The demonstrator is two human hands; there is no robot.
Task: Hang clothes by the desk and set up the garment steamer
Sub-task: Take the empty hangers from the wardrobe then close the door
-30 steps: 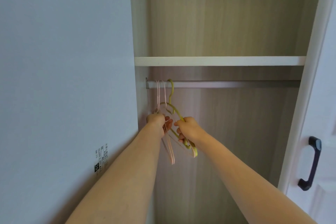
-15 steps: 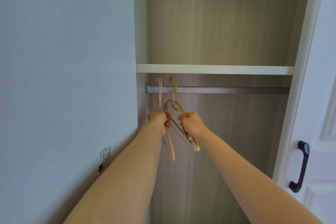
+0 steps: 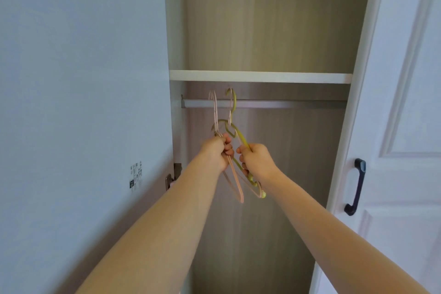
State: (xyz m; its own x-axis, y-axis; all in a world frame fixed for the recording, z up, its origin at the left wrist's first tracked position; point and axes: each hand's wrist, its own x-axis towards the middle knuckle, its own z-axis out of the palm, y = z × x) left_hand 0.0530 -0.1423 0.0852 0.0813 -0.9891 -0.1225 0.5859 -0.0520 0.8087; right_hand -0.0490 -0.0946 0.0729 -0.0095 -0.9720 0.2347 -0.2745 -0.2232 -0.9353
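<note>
The pink hangers [image 3: 216, 112] are gripped in the curled fingers of the left hand [image 3: 214, 153], and the green hanger [image 3: 235, 131] is held in the closed right hand [image 3: 256, 159]. Their hooks are seen at the rail [image 3: 274, 104], under the shelf [image 3: 262, 76]. An open door [image 3: 405, 102] stands to the right.

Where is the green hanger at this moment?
In the head view the green hanger is at the left end of the wardrobe rail, beside the pink hangers; the right hand grips it.
</note>
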